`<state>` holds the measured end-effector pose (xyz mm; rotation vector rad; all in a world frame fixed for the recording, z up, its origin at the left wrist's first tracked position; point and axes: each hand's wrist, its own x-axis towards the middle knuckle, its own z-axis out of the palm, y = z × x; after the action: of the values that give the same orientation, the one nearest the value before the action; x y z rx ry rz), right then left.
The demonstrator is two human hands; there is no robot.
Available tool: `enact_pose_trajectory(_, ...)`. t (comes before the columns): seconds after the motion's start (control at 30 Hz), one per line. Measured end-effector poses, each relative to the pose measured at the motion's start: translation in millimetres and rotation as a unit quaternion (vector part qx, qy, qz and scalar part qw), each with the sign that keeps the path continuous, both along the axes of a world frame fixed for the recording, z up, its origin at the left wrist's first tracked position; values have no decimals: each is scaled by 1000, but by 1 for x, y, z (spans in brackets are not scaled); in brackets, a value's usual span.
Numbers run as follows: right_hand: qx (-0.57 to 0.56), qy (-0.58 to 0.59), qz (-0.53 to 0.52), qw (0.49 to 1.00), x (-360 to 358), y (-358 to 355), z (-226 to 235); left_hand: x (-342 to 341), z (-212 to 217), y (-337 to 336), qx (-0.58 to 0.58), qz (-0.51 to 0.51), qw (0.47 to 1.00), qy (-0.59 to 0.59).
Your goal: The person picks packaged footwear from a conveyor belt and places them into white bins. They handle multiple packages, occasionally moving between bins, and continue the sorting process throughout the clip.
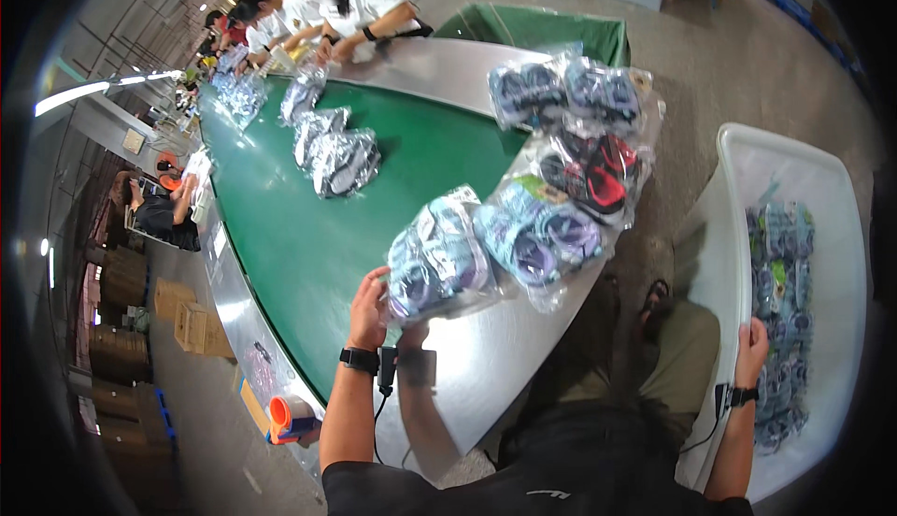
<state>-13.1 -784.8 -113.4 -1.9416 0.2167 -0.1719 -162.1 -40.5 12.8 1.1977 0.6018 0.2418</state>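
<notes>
My left hand point(368, 310) has its fingers at the left edge of a transparent plastic bag of light-blue and purple sandals point(441, 259), gripping it above the metal table edge. Touching that bag on the right is another bag of light-blue sandals point(537, 231). Beyond it lies a bagged black-and-red pair point(598, 170), with bagged dark-blue pairs point(565, 91) farther off. My right hand point(751, 355) is closed over the near rim of a white plastic bin point(805, 147). Inside the bin, bagged shoes point(783, 301) lie in rows.
A green conveyor belt point(280, 198) carries more bagged shoes point(338, 151). Co-workers point(350, 2) stand along its far side, and another person point(168, 212) sits at the left. An orange-and-blue tape dispenser point(291, 418) rests at the near left edge. Cardboard boxes point(201, 329) stand on the floor.
</notes>
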Motion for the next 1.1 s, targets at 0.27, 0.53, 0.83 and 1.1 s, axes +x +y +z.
enact_pose_trajectory(0.27, -13, 34, -15, 999, -2, 4, 9, 22, 5, -20, 54, 25, 997, 49)
enact_pose_trajectory(0.53, 20, 21, -15, 999, -10, 1, 18, 36, 23, -61, 10, 35, 995, -89)
enact_pose_trajectory(0.83, 75, -20, 56, 995, -25, 99, 116, 7, 78, -146, 113, 19, 982, -153)
enact_pose_trajectory(1.1, 260, 115, 398, 872, -42, 202, 190, 5, 81, -259, 148, -67, 978, -134)
